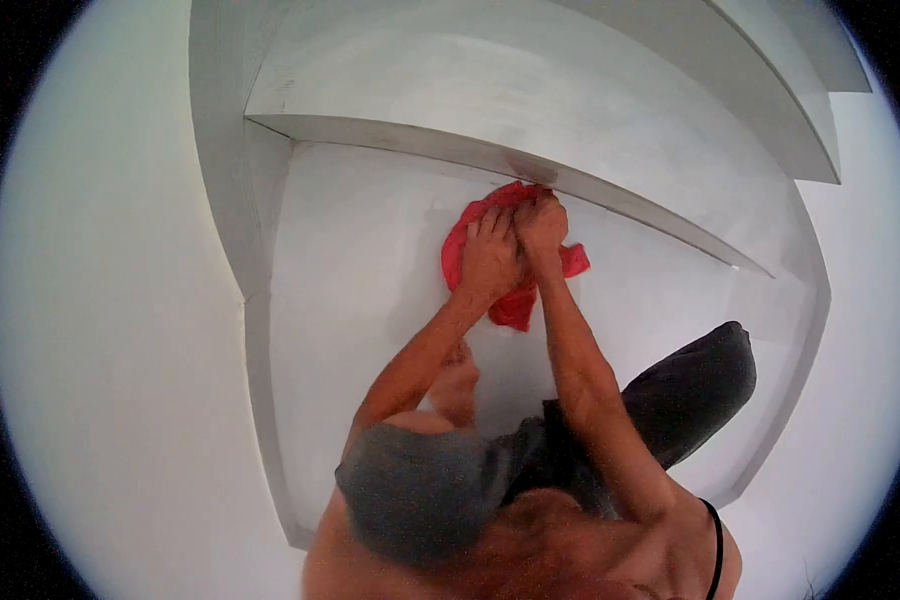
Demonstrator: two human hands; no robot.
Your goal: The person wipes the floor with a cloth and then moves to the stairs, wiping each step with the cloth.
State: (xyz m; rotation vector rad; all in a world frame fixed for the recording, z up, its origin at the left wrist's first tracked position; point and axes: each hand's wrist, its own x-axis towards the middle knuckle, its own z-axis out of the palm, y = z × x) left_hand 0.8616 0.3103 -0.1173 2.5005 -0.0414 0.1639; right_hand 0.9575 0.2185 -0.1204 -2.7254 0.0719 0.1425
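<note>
A crumpled red cloth [513,310] lies on the pale, smooth surface, close under a long raised edge. My left hand [492,255] rests on top of the cloth with its fingers stretched forward and slightly apart. Beside it, to the right, my right hand [542,232] is closed, with its fingers curled down onto the cloth near the raised edge. The two hands touch or nearly touch each other. Parts of the cloth show at the left, front and right of the hands; the rest is hidden under them.
A grey step edge [420,138] runs across just beyond the hands, and a higher ledge [770,90] stands at the upper right. White wall [100,300] rises on the left. My bent knees in dark trousers [695,395] are close below the arms.
</note>
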